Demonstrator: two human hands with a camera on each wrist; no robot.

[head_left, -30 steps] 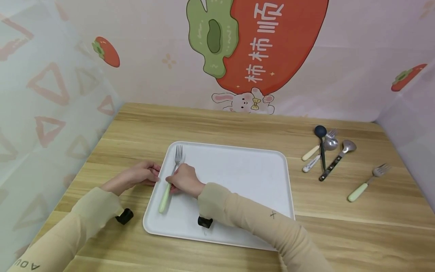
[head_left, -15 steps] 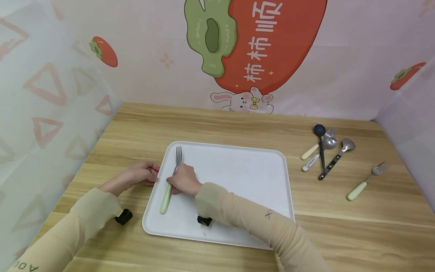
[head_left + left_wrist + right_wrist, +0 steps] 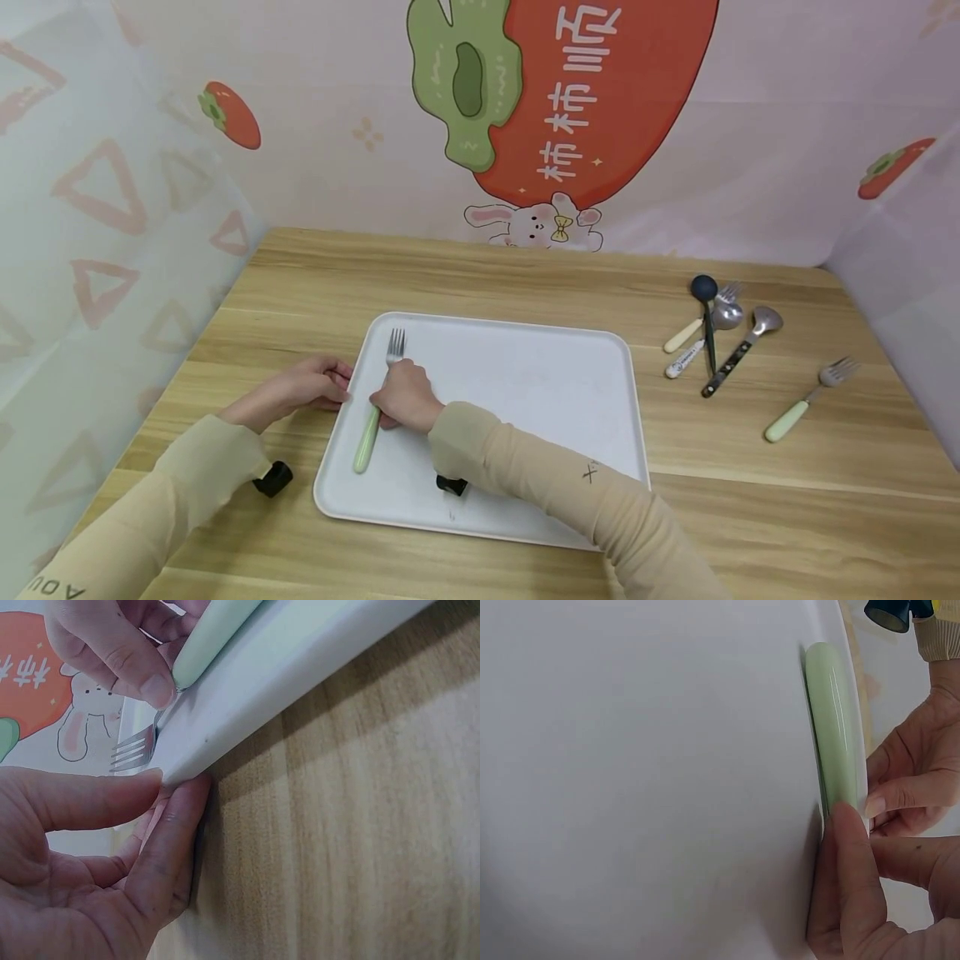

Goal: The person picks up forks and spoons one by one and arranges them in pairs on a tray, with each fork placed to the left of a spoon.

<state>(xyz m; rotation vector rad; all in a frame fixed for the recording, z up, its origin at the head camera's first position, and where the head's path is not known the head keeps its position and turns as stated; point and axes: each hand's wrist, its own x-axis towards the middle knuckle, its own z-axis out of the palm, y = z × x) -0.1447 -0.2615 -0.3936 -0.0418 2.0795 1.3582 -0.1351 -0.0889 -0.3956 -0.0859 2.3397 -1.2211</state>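
A fork (image 3: pixel 367 439) with a light green handle lies along the left side of a white rectangular tray (image 3: pixel 525 392), its tines pointing to the back. My right hand (image 3: pixel 408 397) pinches it where the handle meets the metal neck, as the right wrist view shows with the green handle (image 3: pixel 831 724) extending past the fingertips. At the tray's left rim (image 3: pixel 225 742), my left hand (image 3: pixel 303 385) holds the edge between thumb and fingers, the thumb at the top and the index finger lower down. The fork's tines (image 3: pixel 133 754) show beyond the left thumb.
On the wooden table (image 3: pixel 465 279), right of the tray, lies a loose group: a black ladle-shaped spoon (image 3: pixel 705 290), a spoon with a black riveted handle (image 3: pixel 731 367) and others overlapping. Another green-handled fork (image 3: pixel 787 421) lies farther right. Printed walls (image 3: pixel 337 167) enclose the table.
The fork has shifted very slightly toward the tray's front under my right hand. My left hand keeps its place at the rim.
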